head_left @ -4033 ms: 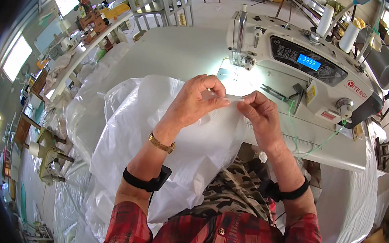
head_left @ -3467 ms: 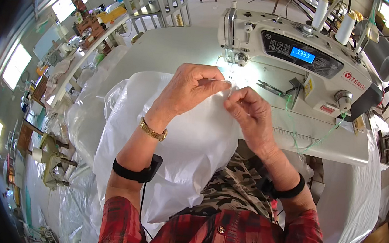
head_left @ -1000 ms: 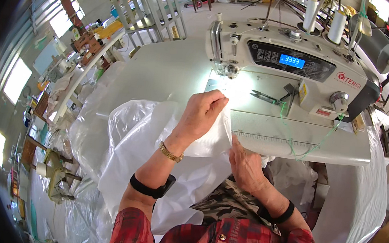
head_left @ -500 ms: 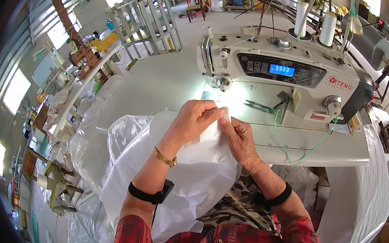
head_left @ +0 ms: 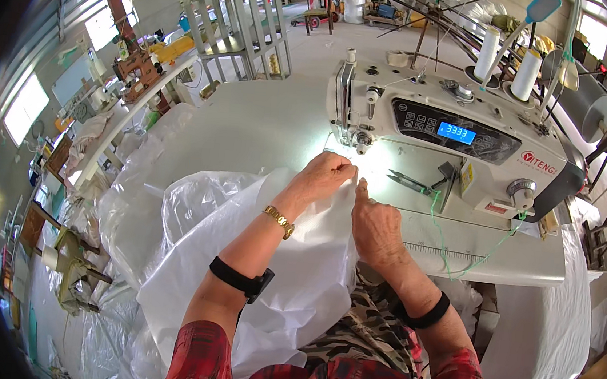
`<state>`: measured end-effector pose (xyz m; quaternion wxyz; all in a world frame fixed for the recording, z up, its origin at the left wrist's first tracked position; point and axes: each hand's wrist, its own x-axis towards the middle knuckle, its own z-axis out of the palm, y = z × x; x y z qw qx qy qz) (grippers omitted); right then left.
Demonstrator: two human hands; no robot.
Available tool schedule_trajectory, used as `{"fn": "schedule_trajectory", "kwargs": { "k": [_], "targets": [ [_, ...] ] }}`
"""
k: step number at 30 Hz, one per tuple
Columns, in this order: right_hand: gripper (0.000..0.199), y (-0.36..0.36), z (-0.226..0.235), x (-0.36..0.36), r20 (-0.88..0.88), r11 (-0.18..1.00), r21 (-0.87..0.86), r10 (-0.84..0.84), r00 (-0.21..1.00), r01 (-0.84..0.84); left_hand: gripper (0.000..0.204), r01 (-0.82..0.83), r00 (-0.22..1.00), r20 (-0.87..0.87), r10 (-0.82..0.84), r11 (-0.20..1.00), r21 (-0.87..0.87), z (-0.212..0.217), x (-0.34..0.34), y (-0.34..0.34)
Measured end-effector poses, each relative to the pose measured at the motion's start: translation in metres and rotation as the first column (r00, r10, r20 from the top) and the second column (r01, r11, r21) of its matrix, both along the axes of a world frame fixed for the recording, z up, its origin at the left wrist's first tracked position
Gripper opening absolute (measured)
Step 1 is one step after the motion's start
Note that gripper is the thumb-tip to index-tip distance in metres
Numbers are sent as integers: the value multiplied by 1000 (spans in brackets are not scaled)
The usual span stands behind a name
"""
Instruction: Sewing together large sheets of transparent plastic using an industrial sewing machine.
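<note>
A thin white sheet [head_left: 239,249], cloth or plastic film, runs from my lap up to the sewing machine's [head_left: 456,124] needle area. Close in front of the lit presser foot [head_left: 361,145], my left hand [head_left: 325,177] pinches the sheet's upper edge with fingers pressed together. Just right of it, my right hand [head_left: 376,228] is closed at the sheet's right edge, one digit stretched up along it and the other fingers curled. What those curled fingers cover is partly hidden. The needle itself is lost in the glare.
Black thread snips [head_left: 410,181] on a green cord lie right of the needle area. White thread cones [head_left: 525,76] stand behind the machine. Clear plastic film [head_left: 130,209] hangs over the table's left side. A grey metal rack [head_left: 242,30] stands beyond the table.
Both hands have shifted closer to the presser foot with the sheet. My right hand has dropped slightly from the left, one digit now straightened. The view has swung a little left.
</note>
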<state>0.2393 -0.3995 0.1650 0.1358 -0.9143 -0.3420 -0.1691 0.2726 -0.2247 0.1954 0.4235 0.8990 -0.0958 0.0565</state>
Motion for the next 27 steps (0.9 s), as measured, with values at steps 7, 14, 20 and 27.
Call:
{"fn": "schedule_trajectory", "kwargs": {
  "k": [7,14,20,27],
  "targets": [
    [48,11,1,11,-23,994,-105,-35,999,32,39,-6,1000,20,3,991,131,-13,13,4],
    [17,-4,-20,74,-172,922,378,156,973,-81,24,-101,994,48,95,987,125,-42,37,3],
    [18,0,-37,82,-9,937,255,249,968,-238,21,-289,953,143,266,941,179,-64,41,0],
    [19,11,-40,76,82,965,95,236,968,-243,26,-388,849,483,213,872,298,-59,0,5]
  ]
}}
